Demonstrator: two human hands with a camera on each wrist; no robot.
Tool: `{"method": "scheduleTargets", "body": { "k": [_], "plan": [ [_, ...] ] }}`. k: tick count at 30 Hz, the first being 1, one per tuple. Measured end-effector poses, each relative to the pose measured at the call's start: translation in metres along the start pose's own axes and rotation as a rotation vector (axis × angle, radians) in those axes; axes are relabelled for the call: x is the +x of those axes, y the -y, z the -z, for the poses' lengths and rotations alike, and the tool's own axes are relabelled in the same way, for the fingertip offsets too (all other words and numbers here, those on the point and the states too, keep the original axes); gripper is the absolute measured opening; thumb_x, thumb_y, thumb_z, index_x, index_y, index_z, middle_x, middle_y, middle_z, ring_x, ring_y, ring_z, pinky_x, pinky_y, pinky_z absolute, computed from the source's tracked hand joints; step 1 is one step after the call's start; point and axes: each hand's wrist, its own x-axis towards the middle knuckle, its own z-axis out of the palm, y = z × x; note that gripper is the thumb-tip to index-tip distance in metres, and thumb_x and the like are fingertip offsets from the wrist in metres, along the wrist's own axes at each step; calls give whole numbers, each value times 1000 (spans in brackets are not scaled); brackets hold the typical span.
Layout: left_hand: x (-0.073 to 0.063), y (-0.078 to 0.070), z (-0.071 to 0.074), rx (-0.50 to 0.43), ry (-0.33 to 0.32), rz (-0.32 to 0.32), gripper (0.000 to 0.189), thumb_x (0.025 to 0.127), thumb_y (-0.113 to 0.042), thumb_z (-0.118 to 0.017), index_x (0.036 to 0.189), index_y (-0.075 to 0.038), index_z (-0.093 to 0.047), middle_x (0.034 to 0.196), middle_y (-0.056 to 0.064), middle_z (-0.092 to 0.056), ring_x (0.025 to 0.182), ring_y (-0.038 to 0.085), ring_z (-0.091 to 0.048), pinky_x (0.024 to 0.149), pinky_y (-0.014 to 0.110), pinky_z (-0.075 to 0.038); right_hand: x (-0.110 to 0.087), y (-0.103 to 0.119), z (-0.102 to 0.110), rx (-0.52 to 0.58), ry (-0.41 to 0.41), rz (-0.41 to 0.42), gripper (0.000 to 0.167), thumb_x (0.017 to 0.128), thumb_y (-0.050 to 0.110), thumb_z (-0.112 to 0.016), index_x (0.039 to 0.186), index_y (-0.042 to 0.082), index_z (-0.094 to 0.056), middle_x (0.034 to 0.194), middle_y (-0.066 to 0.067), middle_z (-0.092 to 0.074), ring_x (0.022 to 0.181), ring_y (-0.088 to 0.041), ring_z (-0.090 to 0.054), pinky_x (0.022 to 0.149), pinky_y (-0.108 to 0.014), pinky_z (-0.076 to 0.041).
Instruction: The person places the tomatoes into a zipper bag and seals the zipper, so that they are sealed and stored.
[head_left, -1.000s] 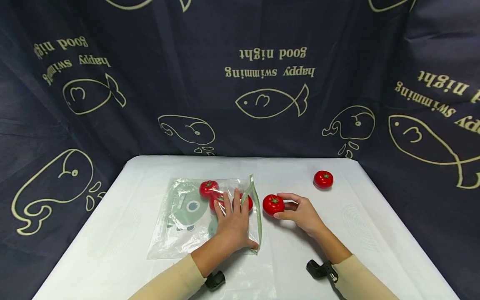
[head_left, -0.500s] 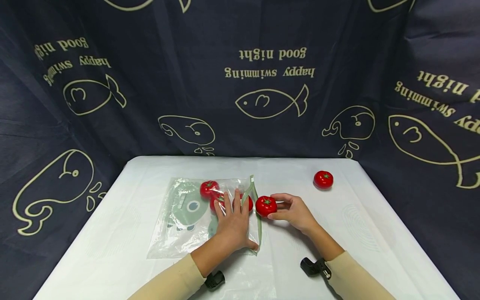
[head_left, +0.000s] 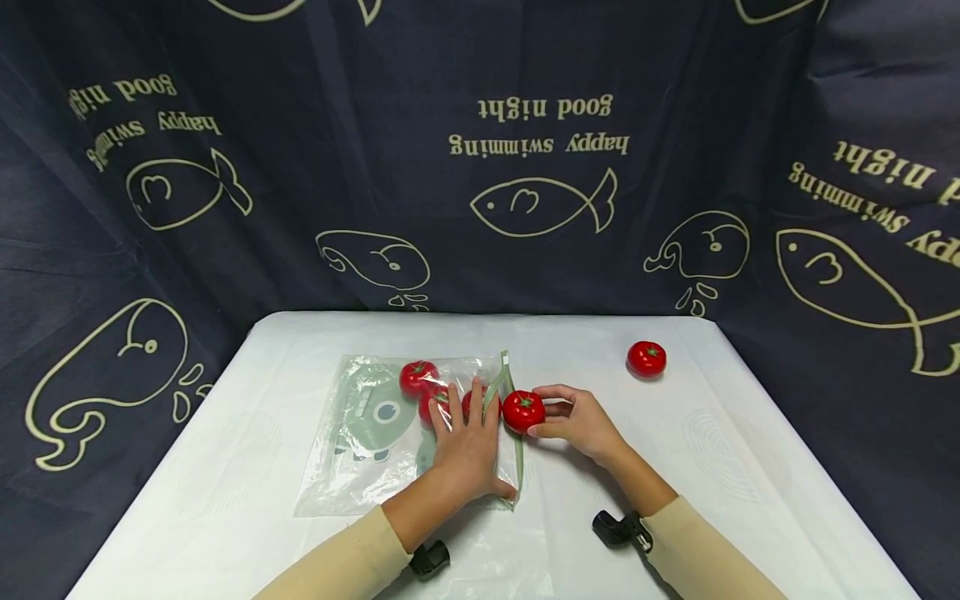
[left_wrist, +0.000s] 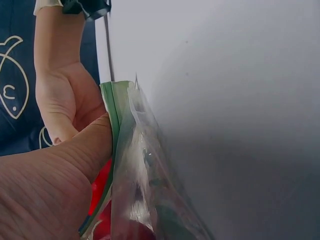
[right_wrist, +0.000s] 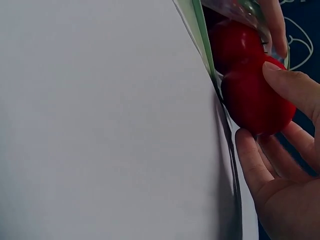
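Right hand (head_left: 579,422) grips a tomato (head_left: 522,412) at the mouth of the clear bag (head_left: 356,483); left hand (head_left: 465,457) lies splayed on the bag; tomato judged firm, probably light, slippery from its gloss; best held round its sides.

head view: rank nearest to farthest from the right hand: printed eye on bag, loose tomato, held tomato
1. Held tomato: pinched by the right hand, on its left
2. Loose tomato: farther back, to the right
3. Printed eye: far left, on the clear bag
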Motion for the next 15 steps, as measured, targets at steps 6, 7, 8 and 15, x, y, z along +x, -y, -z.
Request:
{"method": "scheduleTargets", "body": {
  "k": [6, 7, 8, 15],
  "plan": [
    [0, 0, 0, -27, -1, -2, 144, 50, -64, -94, 164, -15, -21, 173, 17, -6, 156, 53, -1, 119, 76, -6, 2, 2, -1, 0, -2, -2, 61, 76, 4, -90, 132, 2, -66, 129, -23, -69, 109, -30, -71, 85, -28, -60],
    [0, 0, 1, -33, -2, -4, 144, 50, -64, -95, 164, -15, -21, 173, 17, -6, 156, 53, -1, 119, 76, -6, 2, 2, -2, -3, 2, 1, 61, 76, 4, -90, 132, 2, -66, 129, -22, -69, 109, -30, -71, 85, -28, -60],
    [0, 0, 1, -37, -1, -5, 144, 51, -63, -95, 164, -15, -21, 173, 17, -6, 156, 53, -1, 119, 77, -7, 3, 2, -3, -3, 5, 3, 61, 75, 4, -90, 132, 2, -66, 129, -22, -68, 109, -31, -71, 85, -28, -60],
    [2, -1, 1, -47, -3, -15, 142, 52, -61, -94, 164, -14, -21, 173, 16, -6, 156, 53, -1, 118, 77, -6, 4, 3, -11, 8, 51, 26, 62, 76, 4, -89, 133, 2, -65, 132, -21, -66, 109, -30, -71, 86, -29, -60]
  ]
}}
